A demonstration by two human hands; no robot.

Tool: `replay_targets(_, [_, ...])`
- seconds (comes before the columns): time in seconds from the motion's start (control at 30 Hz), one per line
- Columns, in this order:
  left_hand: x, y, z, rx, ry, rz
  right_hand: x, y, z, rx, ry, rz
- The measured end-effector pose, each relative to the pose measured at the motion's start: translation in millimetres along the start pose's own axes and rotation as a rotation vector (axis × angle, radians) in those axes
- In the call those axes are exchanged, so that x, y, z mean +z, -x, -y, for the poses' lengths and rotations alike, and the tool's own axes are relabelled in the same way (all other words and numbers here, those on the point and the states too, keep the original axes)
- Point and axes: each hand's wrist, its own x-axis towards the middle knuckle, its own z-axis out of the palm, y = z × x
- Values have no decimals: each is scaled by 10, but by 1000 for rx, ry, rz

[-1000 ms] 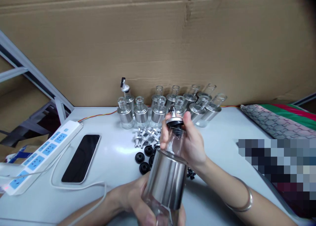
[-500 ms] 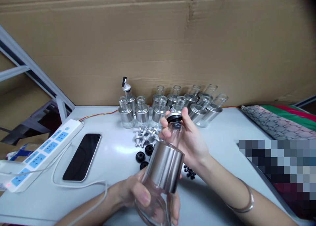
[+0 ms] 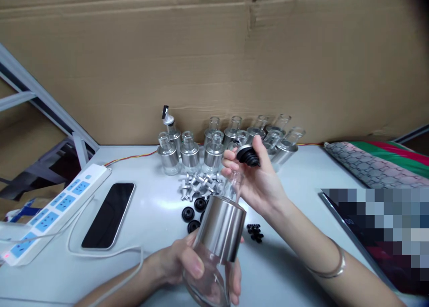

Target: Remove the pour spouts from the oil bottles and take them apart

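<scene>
My left hand (image 3: 191,262) is wrapped round the lower glass part of a bottle (image 3: 221,226) with a brushed-metal sleeve. The bottle leans towards the upper right, its neck uncovered. Just above that neck, my right hand (image 3: 261,177) pinches a pourer stopper (image 3: 248,155) with a ribbed black plug and a silvery cap. The stopper is tilted and apart from the bottle mouth; its spout end is mostly hidden by the fingers. Behind the hands lie a pile of silvery metal parts (image 3: 199,185) and several round black stoppers (image 3: 188,214). Small black pieces (image 3: 255,232) rest beneath my right forearm.
Several similar bottles (image 3: 190,157) stand along the cardboard wall (image 3: 134,74); one bottle (image 3: 170,132) at the back left carries a pourer. To the left are a phone (image 3: 109,215), a power strip (image 3: 56,213) and a white cable (image 3: 103,253). Patterned packs (image 3: 372,173) lie right.
The stopper has come out of the bottle neck and moved up and right in my right hand, tilting. My left hand still holds the bottle in nearly the same place.
</scene>
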Motion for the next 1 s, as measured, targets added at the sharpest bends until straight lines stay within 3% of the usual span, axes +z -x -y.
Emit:
replay_targets(0.27, [70,-14,-55,33,-80,15,-49,-19,96,61,-14,-20])
replay_targets(0.37, [98,-8,-99,53,-105,-38,-78,-12,87,93,28,2])
replay_targets(0.53, [71,9,-130,88,-115,-108,-66,18,24,-12,147,42])
replay_targets(0.73, [79,14,-158,96,-129,-148,-19,31,-75,-244,365,-61])
replay_targets(0.87, [103,26,-153,84,-145,-99,-26,70,-23,-218,655,138])
replay_targets(1.0, [129,21,-85,102,-101,-99,-13,103,103,-167,722,251])
